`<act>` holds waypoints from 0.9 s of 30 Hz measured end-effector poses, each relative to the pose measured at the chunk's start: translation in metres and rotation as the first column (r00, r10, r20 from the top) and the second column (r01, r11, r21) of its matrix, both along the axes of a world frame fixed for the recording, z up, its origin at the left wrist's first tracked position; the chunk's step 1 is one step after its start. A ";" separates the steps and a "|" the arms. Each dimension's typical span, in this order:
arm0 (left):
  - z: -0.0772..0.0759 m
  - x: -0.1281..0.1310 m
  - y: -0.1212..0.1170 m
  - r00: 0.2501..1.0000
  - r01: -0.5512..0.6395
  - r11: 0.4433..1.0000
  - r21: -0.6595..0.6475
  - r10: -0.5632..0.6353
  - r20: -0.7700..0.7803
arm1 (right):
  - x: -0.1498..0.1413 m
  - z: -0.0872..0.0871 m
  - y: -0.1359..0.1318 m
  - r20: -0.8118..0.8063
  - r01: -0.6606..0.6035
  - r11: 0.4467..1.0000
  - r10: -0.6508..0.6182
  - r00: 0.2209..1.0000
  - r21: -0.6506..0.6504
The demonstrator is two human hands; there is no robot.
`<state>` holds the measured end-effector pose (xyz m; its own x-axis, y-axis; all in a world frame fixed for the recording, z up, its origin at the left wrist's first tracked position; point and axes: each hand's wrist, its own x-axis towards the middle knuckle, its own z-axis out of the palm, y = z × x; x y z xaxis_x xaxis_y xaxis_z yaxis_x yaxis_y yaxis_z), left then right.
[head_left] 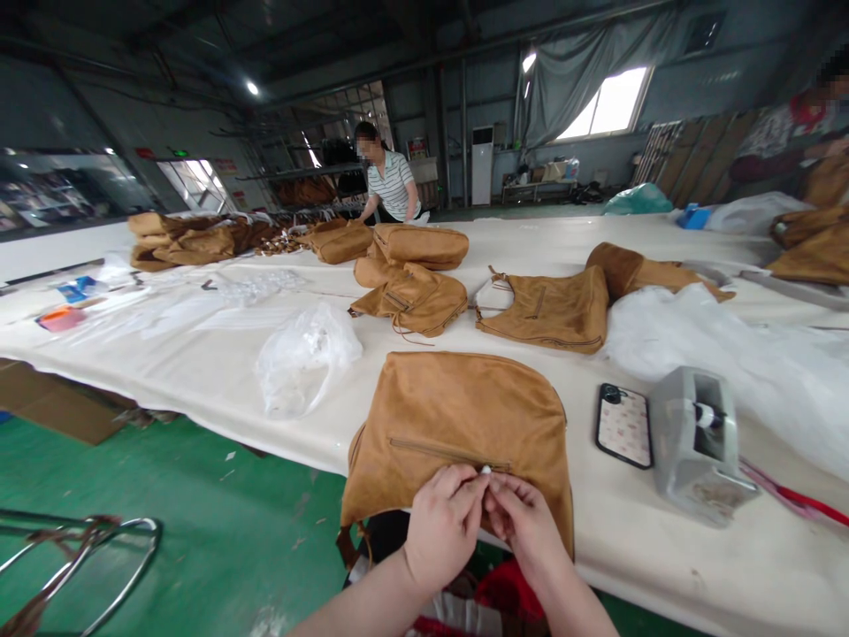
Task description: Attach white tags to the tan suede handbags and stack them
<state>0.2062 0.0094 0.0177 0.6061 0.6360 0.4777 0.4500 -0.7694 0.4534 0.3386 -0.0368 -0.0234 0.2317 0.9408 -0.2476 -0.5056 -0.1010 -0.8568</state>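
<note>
Our forearms [375, 594] come in from the bottom of the view, nearest of anything, and lead to two bare hands that meet over the tan bag [464, 398]. The left hand [441, 522] has its fingers curled in, thumb and forefinger nipped together at a small white piece [486, 470]; the right hand [523, 522] nips at it from the other side, its fingers nearly closed too. We cannot tell which has the firmer hold, or what the piece is, because our fingertips cover most of it.

The bag lies flat in front of us, its zip [424, 449] facing up, with our pinch by the zip's right end. Its lower edge reaches past the front of the white table [663, 575], and a dark strap end [346, 547] hangs at the lower left corner.

That overhang is our main worry: a hard pull towards ourselves could drag the bag off, since little seems to pin it down. The white piece is tiny, so a slipping pinch might lose it to our lap or the green floor [232, 531]. A stray nail could mark the tan surface. To our right, the phone [623, 425] lies just beside the grey tape dispenser [696, 442], where swinging the bag round might knock it
</note>
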 end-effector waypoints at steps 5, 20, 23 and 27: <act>0.011 -0.004 0.001 0.990 0.101 0.989 -0.111 -0.088 0.114 | -0.003 0.006 0.007 0.127 0.045 0.996 -0.035 0.991 -0.079; 0.059 0.035 0.074 0.855 0.311 0.950 -0.039 -0.297 -0.425 | -0.010 0.016 -0.006 0.998 0.046 0.998 -0.043 -0.035 0.045; 0.065 0.048 0.076 0.748 0.353 0.935 0.037 -0.259 -0.611 | -0.007 0.021 -0.002 0.998 -0.028 0.999 -0.031 -0.059 0.030; 0.064 0.062 0.072 0.658 0.412 0.907 0.084 -0.232 -0.716 | 0.003 0.019 -0.007 0.998 -0.016 1.000 -0.011 -0.058 0.011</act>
